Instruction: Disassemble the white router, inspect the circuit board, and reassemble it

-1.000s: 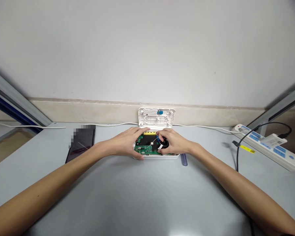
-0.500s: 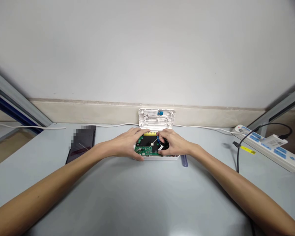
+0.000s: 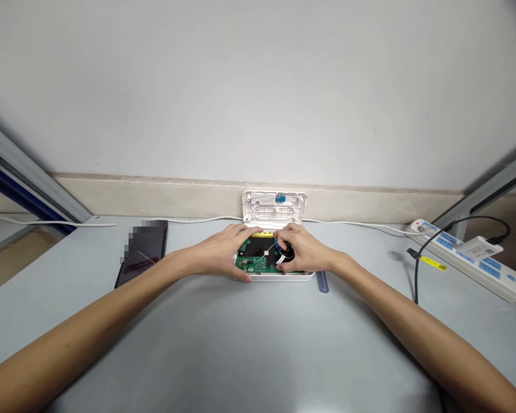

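An opened white device (image 3: 301,276) lies flat on the grey table, its green circuit board (image 3: 258,262) exposed with a black round spool (image 3: 287,252) and a thin white fibre. Its white lid (image 3: 274,207) leans upright against the wall behind. My left hand (image 3: 219,251) clasps the left end of the case, thumb at the front edge and fingers over the back. My right hand (image 3: 305,248) rests on the right side, fingers curled and pinching at the blue connector (image 3: 276,244) next to the spool.
A dark phone (image 3: 143,253) lies to the left. A small bluish tool (image 3: 322,281) sits right of the case. A white power strip (image 3: 473,257) with a black cable (image 3: 416,269) is at the far right. A white wire (image 3: 352,222) runs along the wall.
Both hands stay on the case. The fingers of my right hand have shifted slightly around the blue connector; nothing else has moved.
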Demonstrator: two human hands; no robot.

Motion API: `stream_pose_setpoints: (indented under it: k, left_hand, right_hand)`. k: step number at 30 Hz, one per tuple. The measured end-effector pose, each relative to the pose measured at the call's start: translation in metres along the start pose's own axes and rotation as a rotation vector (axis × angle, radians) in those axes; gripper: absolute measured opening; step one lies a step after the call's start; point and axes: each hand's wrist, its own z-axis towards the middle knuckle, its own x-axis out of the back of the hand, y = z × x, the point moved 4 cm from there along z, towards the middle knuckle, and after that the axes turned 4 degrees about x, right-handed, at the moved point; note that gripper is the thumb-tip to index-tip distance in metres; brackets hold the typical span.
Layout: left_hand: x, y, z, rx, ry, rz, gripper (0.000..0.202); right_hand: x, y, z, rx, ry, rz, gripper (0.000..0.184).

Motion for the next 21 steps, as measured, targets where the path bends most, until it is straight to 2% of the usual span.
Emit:
stream_pose_setpoints:
  k: [21]
  left_hand:
    - [0.0026, 0.0007, -0.0013, 0.001, -0.009, -0.006, 0.104]
  right_hand:
    - [0.0033, -0.0024, 0.0007, 0.037, -0.023, -0.109, 0.037]
